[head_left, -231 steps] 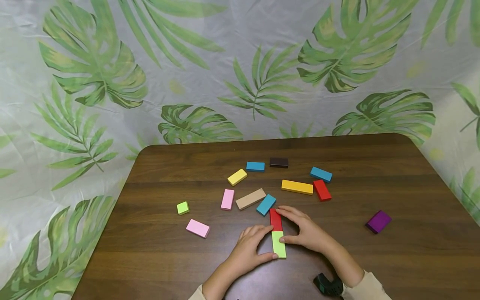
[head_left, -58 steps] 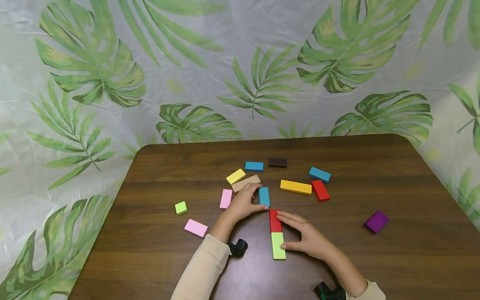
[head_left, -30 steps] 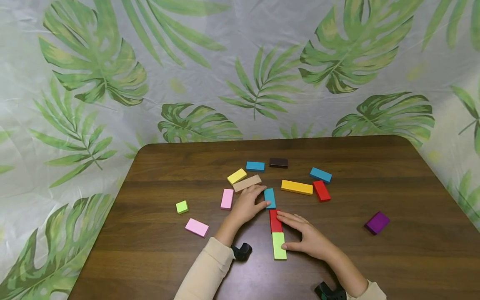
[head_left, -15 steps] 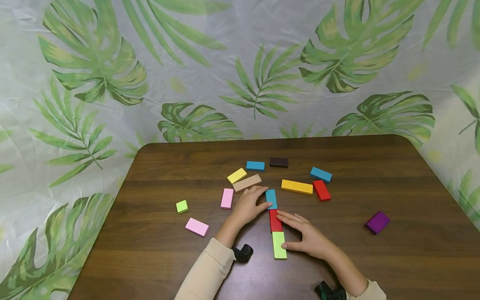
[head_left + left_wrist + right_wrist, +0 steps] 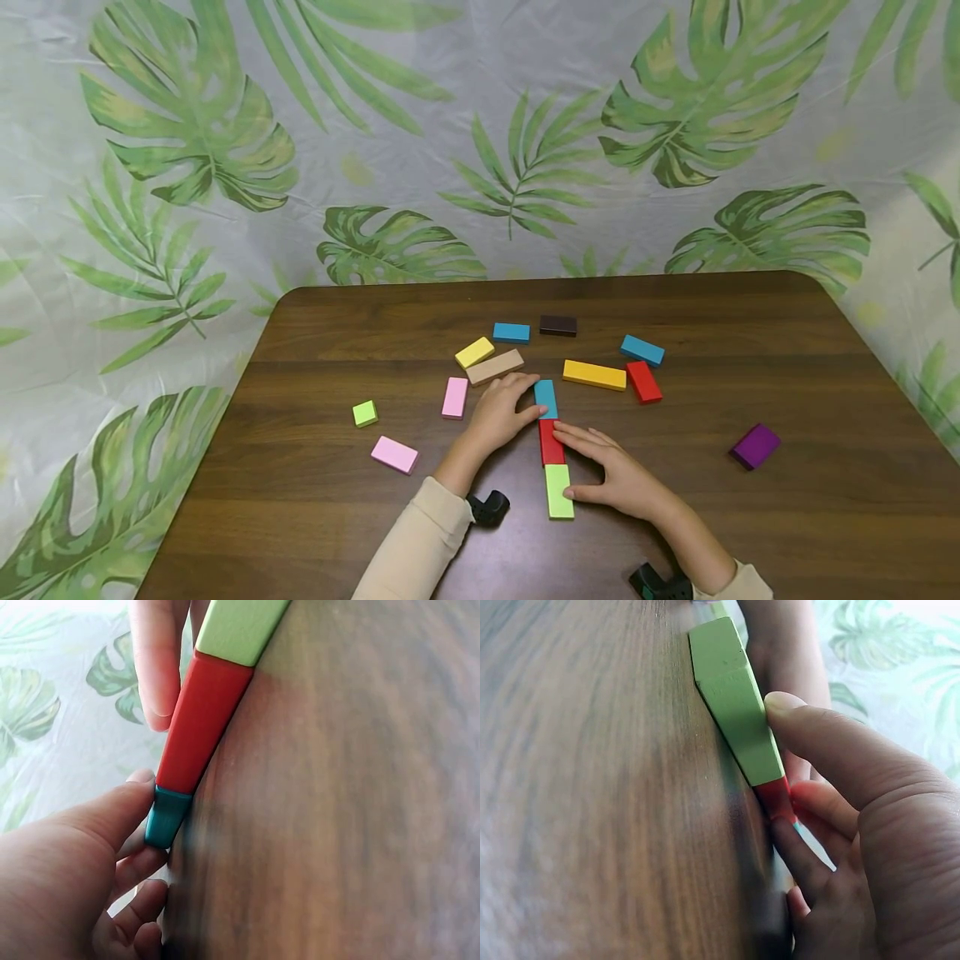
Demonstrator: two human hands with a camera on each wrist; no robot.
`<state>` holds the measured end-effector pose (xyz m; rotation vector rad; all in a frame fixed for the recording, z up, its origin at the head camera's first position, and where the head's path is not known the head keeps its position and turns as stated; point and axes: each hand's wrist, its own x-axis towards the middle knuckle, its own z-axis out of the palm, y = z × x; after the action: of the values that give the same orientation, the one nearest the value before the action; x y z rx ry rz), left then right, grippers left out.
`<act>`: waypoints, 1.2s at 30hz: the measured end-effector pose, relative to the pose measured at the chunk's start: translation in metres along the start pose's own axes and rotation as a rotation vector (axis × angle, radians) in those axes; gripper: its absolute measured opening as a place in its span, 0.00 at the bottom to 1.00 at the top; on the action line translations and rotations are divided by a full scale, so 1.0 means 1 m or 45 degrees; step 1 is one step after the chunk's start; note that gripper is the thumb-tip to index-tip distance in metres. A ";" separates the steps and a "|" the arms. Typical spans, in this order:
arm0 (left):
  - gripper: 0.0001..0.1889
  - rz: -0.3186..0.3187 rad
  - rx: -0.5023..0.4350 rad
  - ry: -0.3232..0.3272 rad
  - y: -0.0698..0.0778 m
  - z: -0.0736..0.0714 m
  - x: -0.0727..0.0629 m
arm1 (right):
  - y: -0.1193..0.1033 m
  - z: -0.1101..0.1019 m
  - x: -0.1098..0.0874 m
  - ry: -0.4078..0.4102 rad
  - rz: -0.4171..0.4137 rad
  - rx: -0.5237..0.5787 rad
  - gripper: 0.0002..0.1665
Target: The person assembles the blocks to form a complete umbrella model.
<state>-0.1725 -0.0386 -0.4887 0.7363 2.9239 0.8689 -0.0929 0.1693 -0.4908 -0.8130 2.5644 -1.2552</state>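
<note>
Three blocks lie end to end in a column: a blue block (image 5: 547,399), a red block (image 5: 552,442) and a light green block (image 5: 558,492). My left hand (image 5: 504,414) pinches the blue block by its left side, thumb near the red joint and a finger at the far end. In the left wrist view, the blue block (image 5: 167,817) meets the red one. From the right side, my right hand (image 5: 622,475) steadies the column. Its fingers touch the red block, and its thumb presses the edge of the green block (image 5: 739,712), seen in the right wrist view.
Behind the left hand lie a tan block (image 5: 495,367), a yellow block (image 5: 475,353) and a pink block (image 5: 454,398). An orange block (image 5: 594,375) and another red block (image 5: 643,382) sit back right. A purple block (image 5: 755,447) is far right, a small green cube (image 5: 365,413) left.
The left hand left the green block, and the tan block now lies farther back. The blue block was straightened and slid right and nearer against the red block's far end. The right hand barely moved.
</note>
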 end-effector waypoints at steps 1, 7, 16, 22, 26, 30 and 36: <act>0.28 -0.005 0.001 -0.005 0.000 0.000 0.000 | 0.000 0.000 0.000 0.001 0.003 0.001 0.42; 0.28 0.004 -0.066 -0.012 -0.002 -0.001 -0.003 | -0.001 0.000 0.000 -0.006 0.011 -0.006 0.42; 0.29 0.084 -0.142 -0.042 -0.008 -0.003 -0.011 | -0.001 0.000 0.000 -0.008 0.003 0.000 0.42; 0.31 0.091 -0.119 -0.050 -0.008 -0.002 -0.014 | 0.000 0.001 0.000 -0.013 0.007 0.003 0.42; 0.32 0.081 -0.119 -0.045 -0.007 0.000 -0.015 | 0.000 0.001 0.000 -0.015 0.007 0.005 0.42; 0.32 0.076 -0.117 -0.032 -0.007 0.000 -0.014 | -0.001 0.000 0.000 -0.011 0.014 0.013 0.42; 0.31 0.067 -0.118 -0.034 -0.007 0.001 -0.014 | -0.001 0.000 0.000 -0.004 0.013 0.011 0.42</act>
<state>-0.1630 -0.0499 -0.4952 0.8149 2.8310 0.9841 -0.0926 0.1683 -0.4897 -0.7981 2.5560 -1.2598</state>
